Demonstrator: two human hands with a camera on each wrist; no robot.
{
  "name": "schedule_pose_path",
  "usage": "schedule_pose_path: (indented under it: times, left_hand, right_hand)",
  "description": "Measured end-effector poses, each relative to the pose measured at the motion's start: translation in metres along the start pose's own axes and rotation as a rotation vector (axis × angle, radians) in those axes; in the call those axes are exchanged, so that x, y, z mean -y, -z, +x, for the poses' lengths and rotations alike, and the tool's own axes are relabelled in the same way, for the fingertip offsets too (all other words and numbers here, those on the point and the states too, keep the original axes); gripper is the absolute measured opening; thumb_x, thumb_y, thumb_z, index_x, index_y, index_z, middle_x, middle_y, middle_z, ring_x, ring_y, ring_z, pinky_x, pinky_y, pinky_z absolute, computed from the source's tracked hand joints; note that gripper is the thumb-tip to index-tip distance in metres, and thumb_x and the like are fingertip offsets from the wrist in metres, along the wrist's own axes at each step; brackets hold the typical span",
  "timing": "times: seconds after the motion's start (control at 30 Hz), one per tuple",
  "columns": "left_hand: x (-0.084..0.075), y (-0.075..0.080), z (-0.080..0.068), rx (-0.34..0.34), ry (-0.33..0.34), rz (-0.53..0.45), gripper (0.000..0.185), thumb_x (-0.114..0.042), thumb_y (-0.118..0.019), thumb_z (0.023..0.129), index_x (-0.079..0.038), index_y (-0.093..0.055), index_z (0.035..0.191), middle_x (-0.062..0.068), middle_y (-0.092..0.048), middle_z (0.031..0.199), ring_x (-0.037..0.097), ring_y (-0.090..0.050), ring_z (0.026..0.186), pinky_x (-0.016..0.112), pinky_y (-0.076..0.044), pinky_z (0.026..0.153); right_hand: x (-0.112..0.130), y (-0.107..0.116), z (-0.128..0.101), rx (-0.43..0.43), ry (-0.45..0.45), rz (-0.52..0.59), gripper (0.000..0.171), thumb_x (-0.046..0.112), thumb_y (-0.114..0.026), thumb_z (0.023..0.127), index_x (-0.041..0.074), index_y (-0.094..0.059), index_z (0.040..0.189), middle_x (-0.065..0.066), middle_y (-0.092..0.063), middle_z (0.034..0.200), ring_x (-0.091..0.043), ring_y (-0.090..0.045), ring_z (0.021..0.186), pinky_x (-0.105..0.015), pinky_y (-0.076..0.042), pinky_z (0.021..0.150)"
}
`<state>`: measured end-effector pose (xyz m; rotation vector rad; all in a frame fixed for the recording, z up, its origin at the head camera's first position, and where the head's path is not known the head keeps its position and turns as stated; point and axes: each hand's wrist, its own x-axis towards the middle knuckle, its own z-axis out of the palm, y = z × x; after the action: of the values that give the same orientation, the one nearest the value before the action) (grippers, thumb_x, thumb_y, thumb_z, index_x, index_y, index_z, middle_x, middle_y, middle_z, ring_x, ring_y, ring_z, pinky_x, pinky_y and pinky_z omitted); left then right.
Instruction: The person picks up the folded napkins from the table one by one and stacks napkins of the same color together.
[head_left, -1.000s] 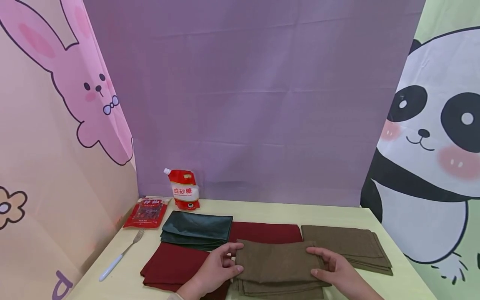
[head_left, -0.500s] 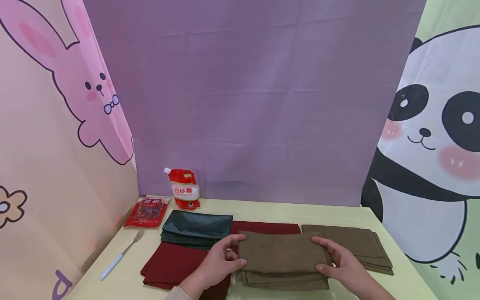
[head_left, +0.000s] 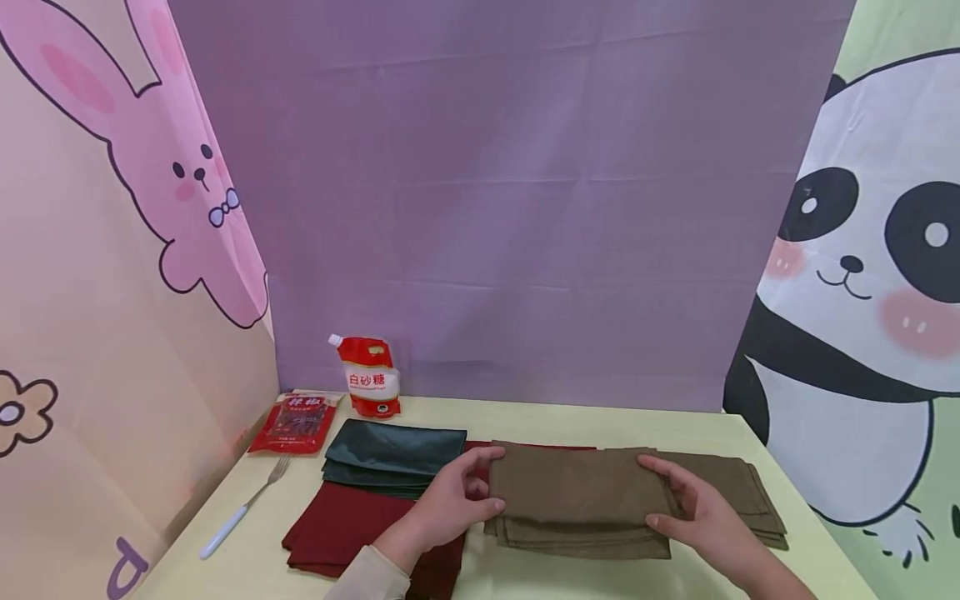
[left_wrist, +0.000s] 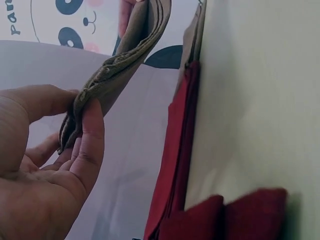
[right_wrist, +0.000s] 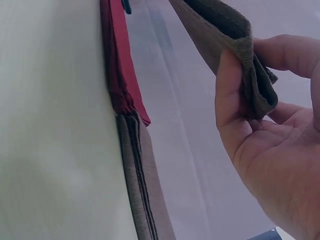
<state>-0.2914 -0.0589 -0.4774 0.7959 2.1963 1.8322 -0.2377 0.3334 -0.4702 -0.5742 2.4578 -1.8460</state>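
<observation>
I see the left hand point(head_left: 450, 504) pinching the left edge of the folded brown cloth stack point(head_left: 581, 496) and the right hand point(head_left: 693, 512) pinching its right edge, thumbs on top. Stack is held off the table point(head_left: 540, 421), over the red cloth point(head_left: 352, 525) and partly over a second brown stack point(head_left: 742, 492). Dark green cloth point(head_left: 393, 454) sits just left.

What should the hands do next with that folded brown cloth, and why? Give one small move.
Probably carry it a little further right and lower it onto the brown stack. The left hand and right hand each pinch an end of the folded brown cloth, which the wrist views show lifted off the table, partly over that matching stack.
</observation>
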Motion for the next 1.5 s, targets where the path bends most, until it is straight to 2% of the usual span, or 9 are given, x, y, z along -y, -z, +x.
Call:
schedule_pose_path:
  times: [0.27,0.37,0.53,0.67,0.83,1.03,1.17,1.27,1.5]
  left_hand:
    - [0.001,-0.008,0.014,-0.011,-0.027,-0.002,0.065,-0.001,-0.078,0.093,-0.024,-0.055,0.15,0.005,-0.056,0.134,0.018,-0.064,0.085,0.025,-0.053,0.068]
    - [0.001,-0.012,0.019,-0.032,-0.034,-0.003,0.061,-0.002,-0.078,0.093,-0.024,-0.059,0.147,0.005,-0.06,0.128,0.02,-0.066,0.09,0.027,-0.055,0.071]
    - [0.002,-0.02,0.029,-0.084,-0.061,0.007,0.053,-0.004,-0.078,0.094,-0.021,-0.064,0.142,0.003,-0.064,0.127,0.019,-0.064,0.095,0.027,-0.057,0.075]
    - [0.003,-0.027,0.035,-0.111,-0.068,-0.003,0.052,-0.004,-0.078,0.094,-0.02,-0.065,0.142,0.003,-0.064,0.129,0.018,-0.063,0.095,0.025,-0.056,0.074]
    - [0.003,-0.033,0.036,-0.118,-0.064,-0.034,0.052,-0.004,-0.077,0.095,-0.019,-0.064,0.143,0.007,-0.061,0.131,0.019,-0.06,0.095,0.024,-0.053,0.07]
    - [0.005,-0.04,0.043,-0.099,-0.096,-0.026,0.057,0.0,-0.075,0.095,-0.018,-0.061,0.147,0.006,-0.058,0.136,0.016,-0.059,0.095,0.022,-0.053,0.072]
    - [0.004,-0.044,0.05,-0.087,-0.116,-0.028,0.059,0.004,-0.073,0.094,-0.016,-0.059,0.148,0.006,-0.057,0.137,0.014,-0.058,0.093,0.021,-0.052,0.07]
    - [0.006,-0.048,0.054,-0.092,-0.114,-0.041,0.058,0.003,-0.074,0.094,-0.017,-0.061,0.147,0.005,-0.058,0.137,0.014,-0.059,0.094,0.021,-0.053,0.072]
    - [0.011,-0.059,0.064,-0.144,-0.106,-0.02,0.05,-0.003,-0.078,0.094,-0.022,-0.067,0.139,0.001,-0.064,0.133,0.015,-0.063,0.103,0.024,-0.057,0.082]
  right_hand:
    - [0.0,0.009,-0.002,-0.03,0.126,0.032,0.076,-0.008,-0.071,0.094,-0.007,-0.031,0.158,0.001,-0.047,0.15,-0.002,-0.056,0.126,-0.024,-0.055,0.094]
    - [0.002,0.014,-0.002,-0.046,0.108,0.041,0.077,-0.007,-0.071,0.094,-0.004,-0.031,0.16,-0.002,-0.041,0.155,0.001,-0.054,0.127,-0.024,-0.055,0.094]
    - [0.003,0.021,-0.002,-0.093,0.092,0.031,0.079,-0.007,-0.071,0.094,-0.002,-0.03,0.161,-0.026,-0.023,0.162,0.005,-0.051,0.128,-0.022,-0.054,0.094]
    - [-0.001,0.024,-0.004,-0.145,0.089,0.013,0.078,-0.008,-0.071,0.093,-0.002,-0.032,0.161,-0.028,-0.02,0.164,0.01,-0.047,0.129,-0.017,-0.051,0.095]
    - [-0.009,0.026,-0.005,-0.17,0.123,0.019,0.078,-0.01,-0.071,0.093,-0.003,-0.033,0.16,-0.021,-0.022,0.167,0.012,-0.044,0.131,-0.012,-0.046,0.098]
    - [-0.016,0.033,-0.004,-0.207,0.173,-0.01,0.075,-0.012,-0.07,0.093,-0.003,-0.035,0.159,0.004,-0.036,0.16,0.011,-0.044,0.132,-0.009,-0.042,0.099]
    - [-0.02,0.039,-0.004,-0.231,0.178,-0.011,0.073,-0.012,-0.069,0.094,-0.002,-0.037,0.159,0.007,-0.042,0.158,0.007,-0.047,0.131,-0.01,-0.043,0.098]
    - [-0.019,0.042,-0.006,-0.263,0.171,-0.017,0.072,-0.011,-0.069,0.094,0.004,-0.041,0.159,0.006,-0.044,0.158,0.007,-0.048,0.129,-0.009,-0.043,0.097]
    - [-0.021,0.049,-0.009,-0.318,0.166,-0.033,0.068,-0.01,-0.07,0.094,0.006,-0.047,0.156,0.014,-0.049,0.153,0.007,-0.051,0.126,-0.008,-0.043,0.095]
